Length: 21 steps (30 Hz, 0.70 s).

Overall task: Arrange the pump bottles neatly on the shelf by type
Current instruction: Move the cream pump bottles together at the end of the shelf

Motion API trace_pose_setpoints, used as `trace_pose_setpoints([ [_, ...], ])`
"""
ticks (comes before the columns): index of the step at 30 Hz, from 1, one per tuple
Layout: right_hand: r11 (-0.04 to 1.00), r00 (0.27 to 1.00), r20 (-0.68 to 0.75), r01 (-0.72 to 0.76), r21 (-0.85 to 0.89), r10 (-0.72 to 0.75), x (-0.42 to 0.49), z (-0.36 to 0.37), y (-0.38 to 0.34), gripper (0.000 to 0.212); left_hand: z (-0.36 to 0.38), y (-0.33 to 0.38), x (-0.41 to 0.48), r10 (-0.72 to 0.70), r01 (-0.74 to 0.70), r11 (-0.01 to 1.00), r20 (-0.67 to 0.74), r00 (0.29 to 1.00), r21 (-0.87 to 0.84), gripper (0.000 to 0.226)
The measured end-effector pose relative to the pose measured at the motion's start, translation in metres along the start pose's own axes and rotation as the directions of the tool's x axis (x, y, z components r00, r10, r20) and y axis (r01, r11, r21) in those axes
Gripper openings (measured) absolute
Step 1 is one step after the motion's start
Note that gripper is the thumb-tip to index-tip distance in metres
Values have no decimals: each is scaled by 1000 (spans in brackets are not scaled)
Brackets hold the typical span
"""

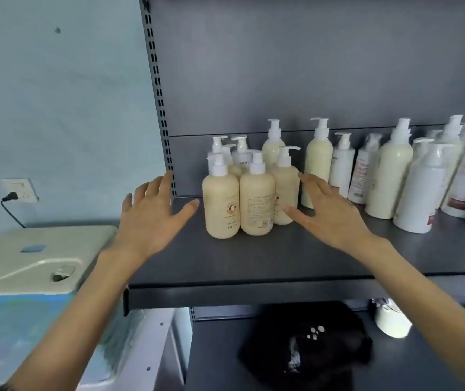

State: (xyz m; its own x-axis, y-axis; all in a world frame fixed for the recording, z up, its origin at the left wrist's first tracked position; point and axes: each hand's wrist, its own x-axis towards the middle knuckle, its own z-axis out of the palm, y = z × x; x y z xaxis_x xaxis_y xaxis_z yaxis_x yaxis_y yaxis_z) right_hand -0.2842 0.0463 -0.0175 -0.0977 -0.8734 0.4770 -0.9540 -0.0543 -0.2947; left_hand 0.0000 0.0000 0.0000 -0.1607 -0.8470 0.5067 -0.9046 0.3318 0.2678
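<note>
Both hands reach over the front edge of the grey shelf (254, 258), palms turned inward and fingers spread straight, holding nothing. The left hand (152, 213) hovers near the shelf's left end. The right hand (330, 213) faces it from the other side, so the two bracket a huddle of squat cream pump bottles (256, 204), a stance that seems meant to gather or square up that group. The right thumb crosses in front of the rightmost squat bottle (285, 190); whether it touches is unclear.

Two squat bottles stand side by side nearest the front, one showing its front label, the other its back print. Behind them, small clear-and-white pump bottles (241, 153) are mostly hidden, so their number is hard to tell. Farther back, near the rear edge, tall pale-yellow bottles (318, 165) and slim white bottles (342, 165) run in a mixed row toward the right end, so sorting by type looks unfinished. The right end holds film-wrapped bottles (423, 193), blurred and cut off by the frame.

Below, a dark bundle (304, 342) lies on the lower shelf, not identifiable.
</note>
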Motion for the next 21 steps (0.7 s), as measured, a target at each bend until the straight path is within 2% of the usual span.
trace_pose_setpoints([
  [5, 997, 999, -35, -19, 75, 22, -1, 14, -23, 78, 13, -8, 13, 122, -118, 982, 20, 992, -147, 79],
  [10, 989, 990, -140, 30, 144, -10, 4, 19, -36, 72, 35, 3, 28, 224, -175, 907, 87, 971, -384, 85],
  [13, 982, 982, -188, 71, 176, -38, 13, 20, -41, 71, 46, 13, 37, 208, -140, 848, 78, 975, -512, 99],
  [16, 967, 975, -209, 127, 222, -80, 26, 23, -45, 71, 58, 21, 44, 169, -120, 818, 36, 985, -563, 106],
  [21, 928, 977, -187, 157, 336, -98, 43, 39, -52, 71, 72, 20, 53, 118, -100, 786, -11, 993, -610, 93],
])
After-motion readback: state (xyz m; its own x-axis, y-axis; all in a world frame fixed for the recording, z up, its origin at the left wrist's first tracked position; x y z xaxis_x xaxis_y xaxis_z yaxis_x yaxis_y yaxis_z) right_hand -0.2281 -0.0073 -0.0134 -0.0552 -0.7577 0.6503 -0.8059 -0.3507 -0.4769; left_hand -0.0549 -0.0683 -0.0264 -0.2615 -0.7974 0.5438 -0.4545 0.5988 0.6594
